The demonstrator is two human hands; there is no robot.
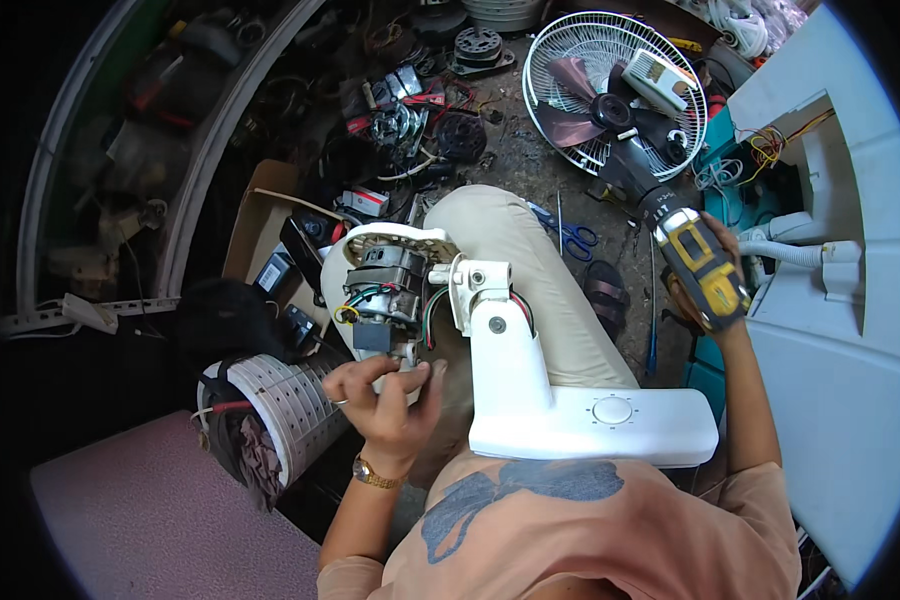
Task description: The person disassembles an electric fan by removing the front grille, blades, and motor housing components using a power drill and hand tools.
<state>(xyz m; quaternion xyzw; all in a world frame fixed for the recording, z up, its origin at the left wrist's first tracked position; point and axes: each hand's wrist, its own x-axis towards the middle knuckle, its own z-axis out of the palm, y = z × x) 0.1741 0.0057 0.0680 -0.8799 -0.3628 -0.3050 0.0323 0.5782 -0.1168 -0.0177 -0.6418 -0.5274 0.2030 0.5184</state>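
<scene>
Across my lap lies a white fan body (510, 360), its control base with a round knob (612, 411) pointing right. At its left end sits the bare fan motor (390, 275), with coloured wires, a dark grey block (372, 337) and a pale round mounting plate (395, 236). My left hand (385, 405) is closed, fingertips pinched at the white part (406, 352) at the motor's near end; what they grip is hidden. My right hand (725, 240) wraps round a yellow-and-black cordless drill (705, 262), raised on the right, its dark chuck pointing up and left.
A fan cage with blades (610, 110) lies on the floor ahead. Blue-handled scissors (578, 240) and a long screwdriver (653, 345) lie beyond my knee. A white perforated basket (280, 415) stands left, near a cardboard box (260, 225). A large white appliance shell (830, 400) borders the right.
</scene>
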